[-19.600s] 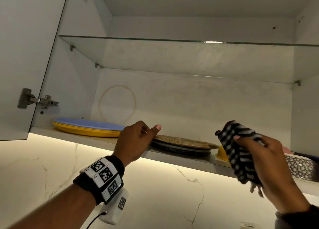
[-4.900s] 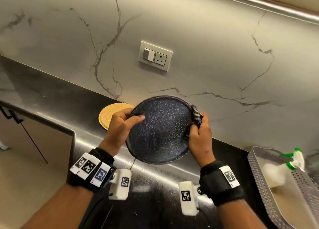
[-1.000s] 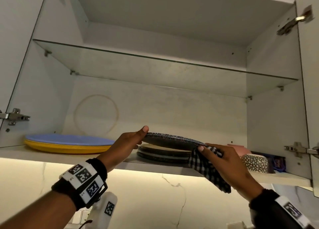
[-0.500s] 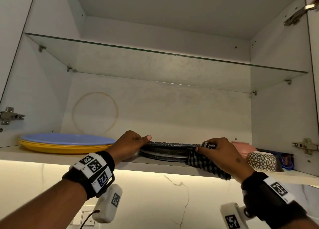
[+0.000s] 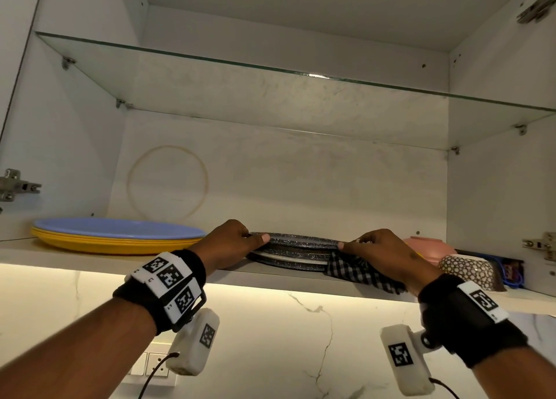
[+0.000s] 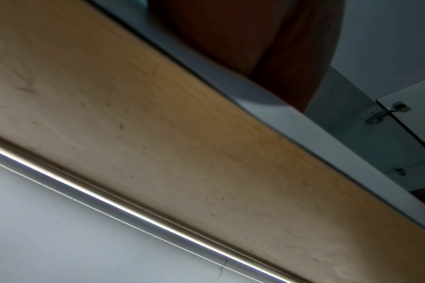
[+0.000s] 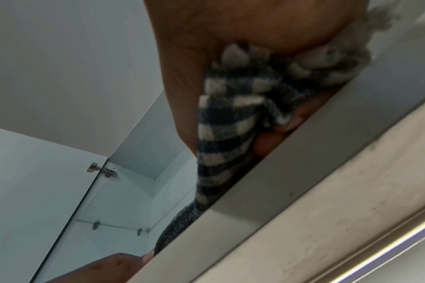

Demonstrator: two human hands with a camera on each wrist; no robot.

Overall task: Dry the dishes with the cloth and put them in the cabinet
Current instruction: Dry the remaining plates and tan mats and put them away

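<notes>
The dark speckled plate lies flat on top of a short stack of plates in the middle of the cabinet's bottom shelf. The left hand holds its left rim, thumb stretched along the edge and fingers curled over the top, so that grip is closed on the plate. The right hand is at the right rim, index finger touching the edge, while its grip holds the checked cloth bunched in the palm; the cloth hangs over the shelf's front edge. The right wrist view shows the cloth wedged between palm and shelf lip. Left of the stack sits a blue plate on yellow plates. To the right stand a pink bowl and a patterned bowl. Above runs a glass shelf.
</notes>
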